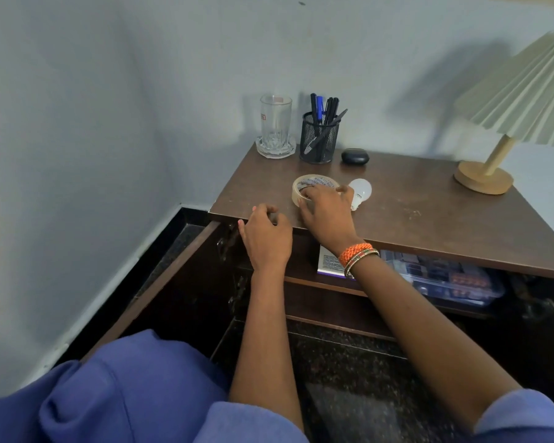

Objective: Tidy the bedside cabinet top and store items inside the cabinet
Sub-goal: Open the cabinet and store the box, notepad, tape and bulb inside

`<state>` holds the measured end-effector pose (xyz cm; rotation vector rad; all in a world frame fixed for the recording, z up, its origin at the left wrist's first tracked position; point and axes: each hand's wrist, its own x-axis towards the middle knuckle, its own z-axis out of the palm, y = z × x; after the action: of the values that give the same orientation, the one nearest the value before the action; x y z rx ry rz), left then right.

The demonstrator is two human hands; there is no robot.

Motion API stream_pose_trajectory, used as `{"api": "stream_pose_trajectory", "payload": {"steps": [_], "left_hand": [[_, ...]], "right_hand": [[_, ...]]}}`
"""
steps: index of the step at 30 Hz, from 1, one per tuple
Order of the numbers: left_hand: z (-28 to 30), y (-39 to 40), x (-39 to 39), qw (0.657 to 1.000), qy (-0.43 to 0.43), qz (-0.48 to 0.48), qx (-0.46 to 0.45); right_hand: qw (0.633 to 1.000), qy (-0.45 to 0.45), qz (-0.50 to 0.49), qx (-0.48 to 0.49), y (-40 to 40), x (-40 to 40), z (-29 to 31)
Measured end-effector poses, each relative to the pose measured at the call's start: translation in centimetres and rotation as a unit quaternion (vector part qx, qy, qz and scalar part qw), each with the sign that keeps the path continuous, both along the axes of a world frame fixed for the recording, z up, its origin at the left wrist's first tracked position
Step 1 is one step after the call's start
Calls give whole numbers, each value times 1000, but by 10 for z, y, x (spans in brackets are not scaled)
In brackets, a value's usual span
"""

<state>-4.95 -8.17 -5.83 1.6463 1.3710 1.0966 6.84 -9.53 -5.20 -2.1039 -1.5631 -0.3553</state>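
At cabinet top [429, 199] front edge: right hand [325, 212] grips tape roll [301, 187].

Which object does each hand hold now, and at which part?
The right hand grips the tape roll at its near rim, fingers inside the hole. The left hand holds nothing visible.

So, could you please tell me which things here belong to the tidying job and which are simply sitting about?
In play:
beige roll of masking tape, gripped by the right hand
white light bulb
open brown wooden cabinet
left hand at its top edge

Sitting about:
clear glass tumbler
black mesh pen holder
small black case
pleated table lamp
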Motion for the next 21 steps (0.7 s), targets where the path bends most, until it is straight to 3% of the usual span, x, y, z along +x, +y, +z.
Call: {"api": "stream_pose_trajectory", "payload": {"steps": [8, 14, 21], "left_hand": [[-9, -18, 5, 983, -127, 129, 39], [-16, -18, -9, 959, -177, 220, -36], [-20, -12, -22, 950, -195, 231, -83]], "right_hand": [[1000, -4, 1, 1, 0, -2, -4], [1000, -20, 8, 9, -1, -6, -3], [999, -10, 26, 27, -1, -5, -2]]}}
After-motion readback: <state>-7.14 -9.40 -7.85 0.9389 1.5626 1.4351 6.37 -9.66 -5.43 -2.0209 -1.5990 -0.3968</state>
